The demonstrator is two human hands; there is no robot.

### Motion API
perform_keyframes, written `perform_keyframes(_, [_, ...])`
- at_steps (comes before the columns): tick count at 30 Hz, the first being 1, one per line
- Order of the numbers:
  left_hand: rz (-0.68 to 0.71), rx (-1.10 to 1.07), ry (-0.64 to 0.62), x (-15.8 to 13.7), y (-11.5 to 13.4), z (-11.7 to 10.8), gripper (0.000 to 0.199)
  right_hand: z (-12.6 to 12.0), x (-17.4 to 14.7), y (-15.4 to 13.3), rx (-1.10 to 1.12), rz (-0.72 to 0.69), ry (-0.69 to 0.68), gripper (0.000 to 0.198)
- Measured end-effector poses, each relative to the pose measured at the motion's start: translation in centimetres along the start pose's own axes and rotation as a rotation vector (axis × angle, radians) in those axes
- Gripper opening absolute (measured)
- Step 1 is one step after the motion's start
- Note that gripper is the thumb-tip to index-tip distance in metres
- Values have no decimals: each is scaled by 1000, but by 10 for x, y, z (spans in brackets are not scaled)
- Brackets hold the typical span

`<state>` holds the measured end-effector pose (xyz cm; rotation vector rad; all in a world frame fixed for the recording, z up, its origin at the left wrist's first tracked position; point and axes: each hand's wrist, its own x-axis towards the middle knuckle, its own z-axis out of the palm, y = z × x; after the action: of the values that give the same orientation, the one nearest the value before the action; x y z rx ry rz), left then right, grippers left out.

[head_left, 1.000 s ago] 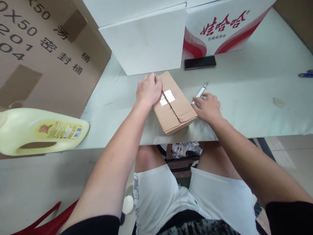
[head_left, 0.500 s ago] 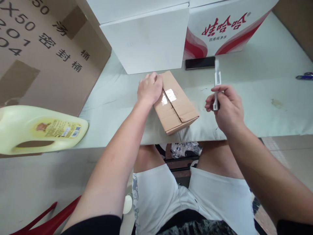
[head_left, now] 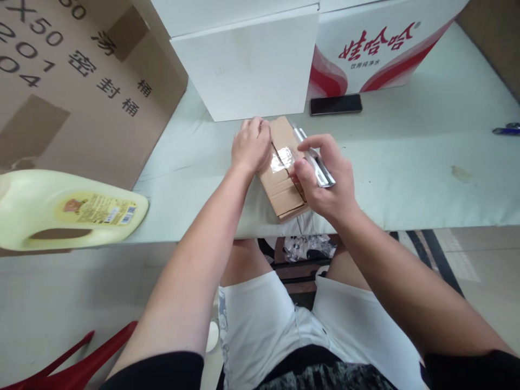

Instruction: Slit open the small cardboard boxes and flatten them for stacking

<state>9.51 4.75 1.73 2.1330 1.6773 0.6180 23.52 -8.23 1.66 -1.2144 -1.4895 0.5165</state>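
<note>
A small brown cardboard box [head_left: 285,194] lies at a slant on the pale green tabletop, with shiny clear tape [head_left: 283,158] across its middle seam. My left hand [head_left: 252,145] is closed on the box's far left side, its fingertips curled at the top edge. In my right hand [head_left: 330,176] is a silver utility knife [head_left: 313,158], its blade pointing away from me over the box's far right edge. Whether the blade touches the cardboard I cannot tell. My right fingers hide part of the box's right side.
Behind the box stand a white carton [head_left: 247,76] and a red-and-white carton [head_left: 374,59], with a black phone [head_left: 336,105] before it. At left are a large brown carton [head_left: 93,108] and a pale yellow jug [head_left: 73,211]. A blue pen-like item [head_left: 506,131] lies far right.
My right hand has moved left with the utility knife, from beside the box to above it. The knife now tilts toward the upper left. My left hand keeps its hold.
</note>
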Motion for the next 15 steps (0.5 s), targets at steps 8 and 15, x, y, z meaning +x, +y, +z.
perform_keyframes(8, [-82, -4, -7, 0, 3, -3, 40, -4, 2, 4, -38, 1, 144, 11])
perform_keyframes(15, [-83, 25, -2, 2, 2, -2, 36, 0, 3, 3, -27, 58, 182, 17])
